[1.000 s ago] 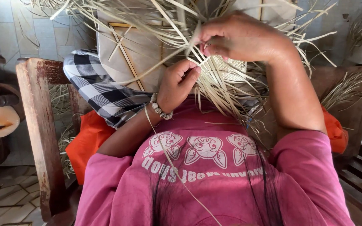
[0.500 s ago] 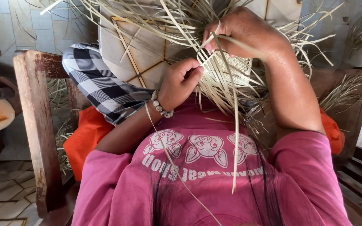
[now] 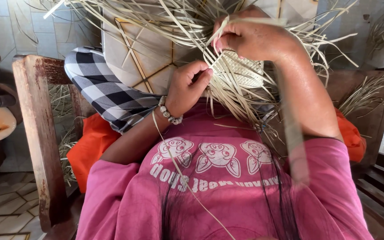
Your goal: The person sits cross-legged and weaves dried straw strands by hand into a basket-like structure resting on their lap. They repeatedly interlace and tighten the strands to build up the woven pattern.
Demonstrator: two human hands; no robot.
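— Pale straw: what's being worked?

— A small woven mat (image 3: 244, 71) of dried leaf strips (image 3: 165, 20), held over the lap, against the pink shirt (image 3: 214, 178).

— The right hand (image 3: 256, 38)?

— Raised above it, wrist bent, fingers pinched on one strip.

— And the left hand (image 3: 187, 86)?

— Curled beneath, beaded bracelet (image 3: 169, 113) at the wrist, fingers pressed together at the weave's edge, beside the checked cloth (image 3: 105, 91).

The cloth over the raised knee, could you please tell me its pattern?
The cloth is a black-and-white check, clearest in the head view, just left of the left hand.
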